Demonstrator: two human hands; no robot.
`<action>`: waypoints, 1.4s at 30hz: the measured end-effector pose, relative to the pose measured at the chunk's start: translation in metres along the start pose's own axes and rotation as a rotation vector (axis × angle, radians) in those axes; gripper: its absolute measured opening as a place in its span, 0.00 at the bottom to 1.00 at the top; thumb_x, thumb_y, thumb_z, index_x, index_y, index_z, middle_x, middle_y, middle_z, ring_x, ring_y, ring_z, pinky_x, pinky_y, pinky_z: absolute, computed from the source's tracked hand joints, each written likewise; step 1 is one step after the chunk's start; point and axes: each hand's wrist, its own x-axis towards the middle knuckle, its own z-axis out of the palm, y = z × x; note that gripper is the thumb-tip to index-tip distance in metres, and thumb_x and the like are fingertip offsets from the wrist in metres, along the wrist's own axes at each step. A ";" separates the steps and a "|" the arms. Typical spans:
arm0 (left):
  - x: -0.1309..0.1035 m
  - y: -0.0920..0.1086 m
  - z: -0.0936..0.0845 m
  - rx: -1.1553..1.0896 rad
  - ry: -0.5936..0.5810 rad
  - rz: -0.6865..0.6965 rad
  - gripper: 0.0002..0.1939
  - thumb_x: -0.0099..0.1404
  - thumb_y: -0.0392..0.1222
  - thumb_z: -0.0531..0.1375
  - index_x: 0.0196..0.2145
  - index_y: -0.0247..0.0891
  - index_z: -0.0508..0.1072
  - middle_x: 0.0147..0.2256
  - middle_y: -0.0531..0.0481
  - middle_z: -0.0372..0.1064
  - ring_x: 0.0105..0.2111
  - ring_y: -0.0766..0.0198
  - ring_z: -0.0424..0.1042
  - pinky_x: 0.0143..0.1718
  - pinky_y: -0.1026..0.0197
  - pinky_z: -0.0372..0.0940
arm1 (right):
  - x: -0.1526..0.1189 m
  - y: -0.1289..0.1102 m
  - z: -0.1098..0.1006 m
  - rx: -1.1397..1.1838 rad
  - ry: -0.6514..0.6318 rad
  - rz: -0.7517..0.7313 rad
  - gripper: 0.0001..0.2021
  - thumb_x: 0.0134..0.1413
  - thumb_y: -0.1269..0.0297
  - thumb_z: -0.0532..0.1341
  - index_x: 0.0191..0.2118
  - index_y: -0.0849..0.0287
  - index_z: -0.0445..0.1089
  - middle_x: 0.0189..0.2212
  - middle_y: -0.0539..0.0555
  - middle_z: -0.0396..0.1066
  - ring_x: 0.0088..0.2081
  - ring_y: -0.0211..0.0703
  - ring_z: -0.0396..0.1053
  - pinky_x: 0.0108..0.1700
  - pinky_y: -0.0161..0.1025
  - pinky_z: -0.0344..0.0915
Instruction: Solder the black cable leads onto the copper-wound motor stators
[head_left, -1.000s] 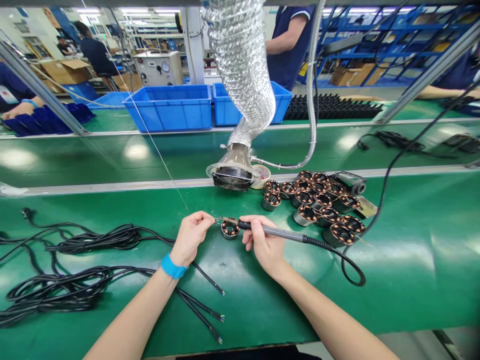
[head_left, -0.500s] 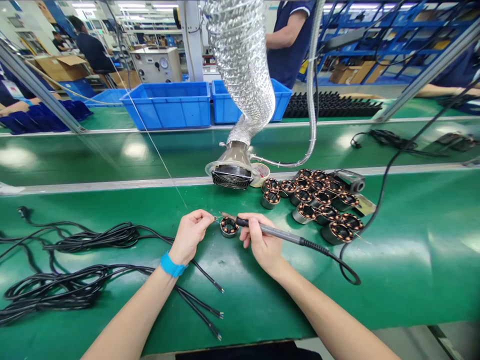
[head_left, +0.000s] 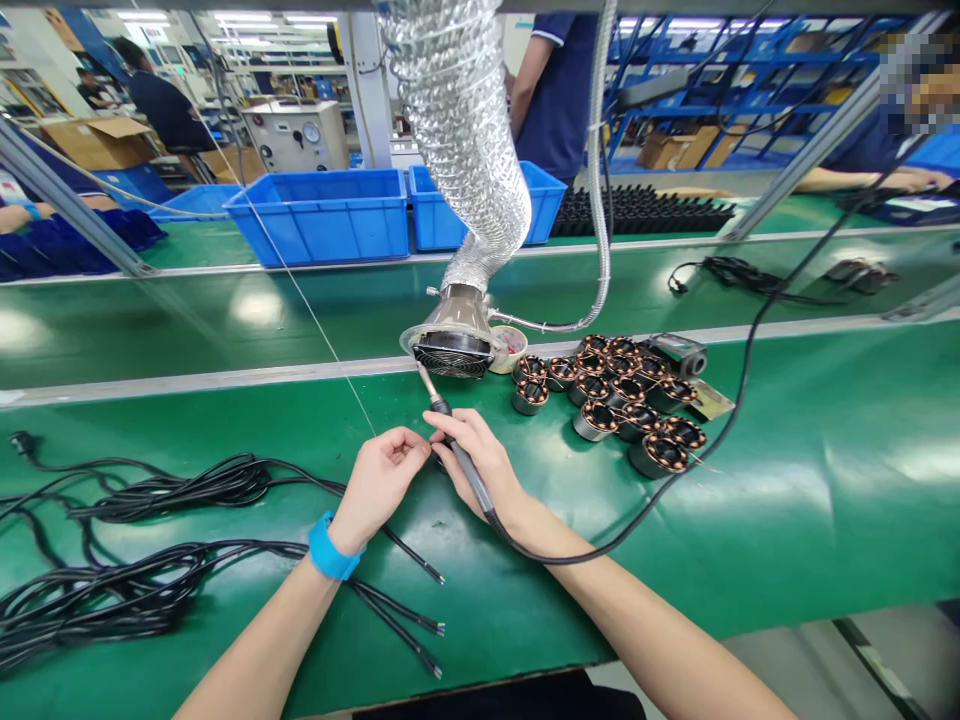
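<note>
My right hand point(head_left: 487, 468) is closed round the grip of a soldering iron point(head_left: 466, 468), whose metal tip points up and away, just below the round fan-like grille. The fingertips of this hand meet those of my left hand point(head_left: 386, 478), which is closed in a pinch; what it pinches is hidden. A thin pale wire point(head_left: 324, 335) slants down from above and ends behind my left hand. Under the right fingers only a dark bit of a wound stator point(head_left: 439, 463) shows. A blue band point(head_left: 331, 548) circles my left wrist.
Several copper-wound stators point(head_left: 596, 420) stand to the right, by a roll of tape point(head_left: 508, 350). A foil duct point(head_left: 480, 150) with a grille point(head_left: 452, 358) hangs ahead. Coiled black cables point(head_left: 180, 490) lie left, stripped ends near my wrist. Blue bins point(head_left: 319, 220) stand behind; other people work beyond.
The soldering iron has swung from lying sideways with its tip at the stator to pointing up and away. My right hand has moved left against my left fingertips, covering most of the stator.
</note>
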 end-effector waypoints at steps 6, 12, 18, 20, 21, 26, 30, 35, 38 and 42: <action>0.000 0.004 -0.007 0.029 -0.115 -0.051 0.14 0.62 0.50 0.61 0.30 0.36 0.70 0.19 0.58 0.59 0.16 0.71 0.59 0.18 0.68 0.57 | -0.001 -0.002 -0.001 -0.023 0.014 -0.024 0.21 0.64 0.75 0.53 0.60 0.50 0.63 0.42 0.54 0.63 0.42 0.37 0.69 0.48 0.37 0.70; 0.002 0.004 -0.010 -0.115 -0.182 -0.187 0.16 0.59 0.52 0.64 0.31 0.34 0.71 0.23 0.57 0.59 0.16 0.76 0.49 0.15 0.70 0.45 | -0.004 -0.003 -0.003 -0.026 -0.012 -0.015 0.21 0.65 0.74 0.54 0.59 0.51 0.63 0.41 0.54 0.63 0.40 0.37 0.70 0.47 0.36 0.70; 0.001 0.002 -0.004 -0.093 -0.105 -0.197 0.14 0.59 0.50 0.63 0.29 0.35 0.69 0.22 0.59 0.55 0.17 0.76 0.46 0.16 0.68 0.39 | -0.006 -0.001 0.000 -0.031 -0.002 -0.030 0.20 0.64 0.74 0.55 0.59 0.52 0.64 0.42 0.55 0.65 0.41 0.38 0.70 0.47 0.37 0.71; 0.001 0.001 -0.002 -0.072 -0.076 -0.190 0.13 0.58 0.49 0.63 0.28 0.35 0.69 0.22 0.58 0.55 0.17 0.76 0.46 0.16 0.68 0.39 | -0.006 -0.003 -0.004 -0.018 0.041 -0.019 0.20 0.64 0.74 0.55 0.59 0.52 0.64 0.42 0.55 0.66 0.41 0.37 0.71 0.47 0.37 0.71; 0.001 0.001 -0.001 -0.063 -0.066 -0.186 0.13 0.58 0.48 0.62 0.27 0.35 0.69 0.22 0.58 0.55 0.18 0.76 0.46 0.16 0.68 0.39 | -0.006 -0.004 -0.006 -0.015 0.073 -0.011 0.20 0.64 0.74 0.56 0.59 0.51 0.65 0.42 0.55 0.68 0.40 0.37 0.71 0.47 0.37 0.71; 0.001 0.003 0.000 -0.033 -0.057 -0.197 0.13 0.57 0.47 0.62 0.26 0.34 0.69 0.22 0.58 0.56 0.18 0.75 0.45 0.17 0.67 0.38 | -0.013 -0.006 -0.026 -0.029 0.240 0.101 0.13 0.63 0.70 0.58 0.51 0.53 0.71 0.37 0.53 0.76 0.37 0.40 0.75 0.42 0.38 0.73; 0.001 0.002 -0.001 -0.030 -0.033 -0.191 0.13 0.57 0.48 0.62 0.26 0.34 0.69 0.21 0.58 0.56 0.18 0.75 0.45 0.17 0.67 0.38 | -0.019 -0.006 -0.032 0.004 0.268 0.109 0.08 0.63 0.69 0.56 0.41 0.56 0.73 0.32 0.52 0.78 0.34 0.41 0.77 0.36 0.38 0.73; 0.001 -0.001 0.001 -0.045 -0.007 -0.173 0.13 0.57 0.48 0.62 0.26 0.34 0.69 0.22 0.58 0.57 0.17 0.76 0.46 0.17 0.67 0.39 | -0.018 -0.012 -0.030 -0.038 0.255 0.038 0.09 0.62 0.69 0.55 0.36 0.56 0.73 0.26 0.50 0.77 0.26 0.38 0.75 0.29 0.36 0.69; 0.001 -0.002 0.003 -0.065 0.003 -0.172 0.12 0.57 0.47 0.62 0.27 0.34 0.69 0.22 0.57 0.57 0.17 0.76 0.46 0.17 0.67 0.39 | -0.016 -0.013 -0.029 -0.086 0.238 0.000 0.09 0.61 0.70 0.55 0.36 0.56 0.73 0.24 0.48 0.76 0.23 0.36 0.73 0.27 0.35 0.67; 0.000 -0.002 0.004 -0.085 0.026 -0.168 0.12 0.57 0.46 0.62 0.27 0.34 0.69 0.22 0.57 0.57 0.17 0.76 0.45 0.17 0.67 0.38 | -0.015 -0.012 -0.029 -0.092 0.217 -0.023 0.08 0.61 0.70 0.56 0.36 0.56 0.72 0.25 0.48 0.77 0.24 0.37 0.73 0.28 0.34 0.67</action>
